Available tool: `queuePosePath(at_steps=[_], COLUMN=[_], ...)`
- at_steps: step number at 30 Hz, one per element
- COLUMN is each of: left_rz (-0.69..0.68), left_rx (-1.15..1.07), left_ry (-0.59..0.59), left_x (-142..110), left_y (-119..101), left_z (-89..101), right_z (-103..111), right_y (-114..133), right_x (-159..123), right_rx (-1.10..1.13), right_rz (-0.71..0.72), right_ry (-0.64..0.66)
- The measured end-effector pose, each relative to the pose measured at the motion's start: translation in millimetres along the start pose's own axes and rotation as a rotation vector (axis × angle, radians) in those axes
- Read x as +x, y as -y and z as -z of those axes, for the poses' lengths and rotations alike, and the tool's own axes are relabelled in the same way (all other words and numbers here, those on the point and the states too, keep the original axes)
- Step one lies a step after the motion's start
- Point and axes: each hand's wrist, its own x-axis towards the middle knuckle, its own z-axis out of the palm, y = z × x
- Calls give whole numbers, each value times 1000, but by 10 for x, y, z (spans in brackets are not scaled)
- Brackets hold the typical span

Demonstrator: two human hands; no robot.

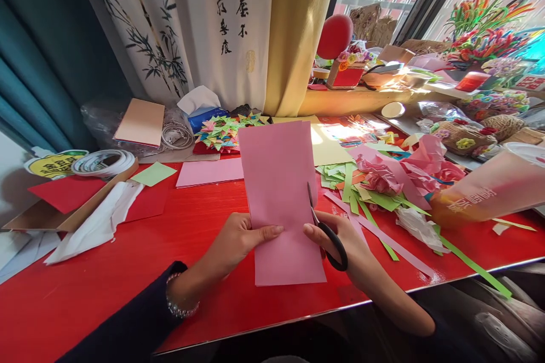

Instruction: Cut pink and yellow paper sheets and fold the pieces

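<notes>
A tall pink sheet of paper (pixel 279 181) is held up over the red table, possibly in more than one layer. My left hand (pixel 242 241) grips its left edge, thumb flat on the front and fingers behind. My right hand (pixel 340 238) holds black-handled scissors (pixel 334 247) at the sheet's right edge, blades pointing up along it. The right thumb also rests on the paper. Most fingers of both hands are hidden. Behind the sheet, to its left, more pink paper (pixel 208 173) lies flat on the table.
Green and pink paper scraps (pixel 383 198) pile up on the right beside a plastic cup (pixel 489 187). On the left are a cardboard tray (pixel 76 210), tape rolls (pixel 104 163) and a green square (pixel 154 174). Folded paper pieces (pixel 219 135) sit at the back. The red table's (pixel 128 289) front edge is near me.
</notes>
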Motion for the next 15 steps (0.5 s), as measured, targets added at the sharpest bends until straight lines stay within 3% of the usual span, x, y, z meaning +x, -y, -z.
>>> queuePosePath(at_steps=[3,8,15], left_rz=[5,21,23], left_rx=[5,8,8], left_ry=[-5,7,16], left_x=[4,7,8], left_y=[9,17,30], left_z=[-3,-21,-36], right_z=[-5,-23,-11], right_y=[-12,35,41], right_x=[5,19,17], right_rx=[1,120,67], right_rz=[-13,27,22], right_ry=[-45,28,-33])
